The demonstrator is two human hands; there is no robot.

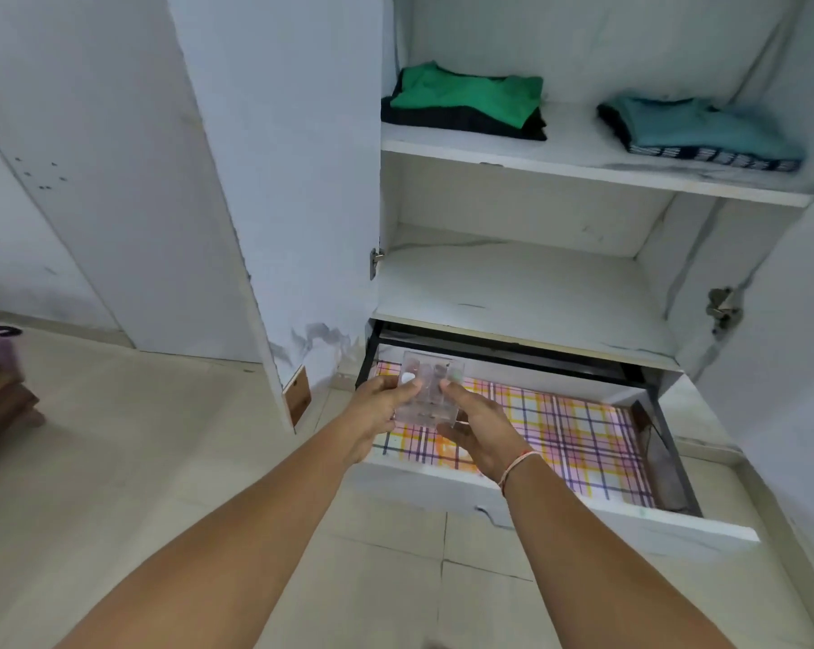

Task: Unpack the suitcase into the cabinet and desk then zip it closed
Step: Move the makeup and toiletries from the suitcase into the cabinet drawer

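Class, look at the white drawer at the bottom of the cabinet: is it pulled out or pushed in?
Pulled out. The white drawer juts forward past the cabinet shelves, so its checked paper lining shows from above.

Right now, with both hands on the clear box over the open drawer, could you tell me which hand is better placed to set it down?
Probably left: the clear box hangs over the drawer's left end, on the left hand's side; the right hand reaches across.

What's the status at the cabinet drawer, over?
Left hand and right hand both grip clear plastic box. Box held over open drawer, left end. Plaid liner bare beneath; nothing blocking.
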